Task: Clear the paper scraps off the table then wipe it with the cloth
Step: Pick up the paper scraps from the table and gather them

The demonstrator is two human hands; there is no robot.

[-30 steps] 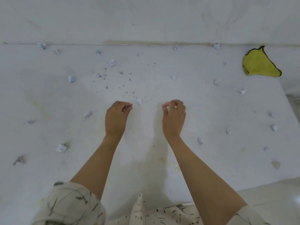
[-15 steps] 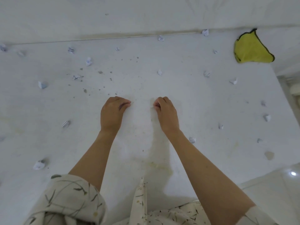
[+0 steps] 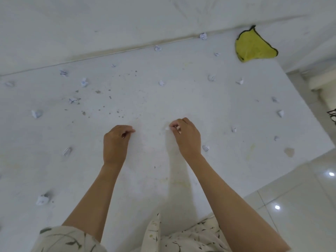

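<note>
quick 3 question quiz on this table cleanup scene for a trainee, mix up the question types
1. True or false: the yellow cloth lies at the table's far right corner.
2. Which hand pinches a paper scrap? A) left hand B) right hand
3. Fill in: the scrap beside the right wrist lies ___ on the table.

Key: 1 true; 2 B; 3 loose, untouched.
</note>
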